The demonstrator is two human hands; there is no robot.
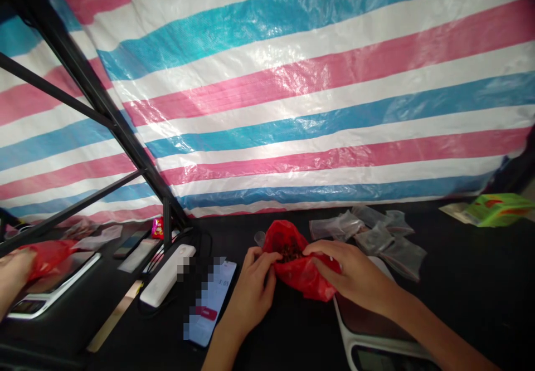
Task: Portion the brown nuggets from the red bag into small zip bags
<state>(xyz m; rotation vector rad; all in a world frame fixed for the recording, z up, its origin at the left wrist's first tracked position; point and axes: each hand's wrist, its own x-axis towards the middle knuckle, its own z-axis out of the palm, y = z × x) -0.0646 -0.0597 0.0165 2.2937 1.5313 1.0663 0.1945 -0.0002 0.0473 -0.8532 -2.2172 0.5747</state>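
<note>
Striped tarpaulin [292,92] is hanging behind a black table [460,287], while the left hand [251,293] and right hand [351,271] are clamping a red plastic bag [303,276] holding dark pieces [289,253].

My left fingers [262,258] and right fingers [321,250] grip a crumpled, glossy red plastic bag [307,277] from either side, its mouth spread open and facing up. A clump of small dark pieces [290,253] shows inside. The bag sits gathered in folds, close in front of me, above the black worktop [460,282].
</note>
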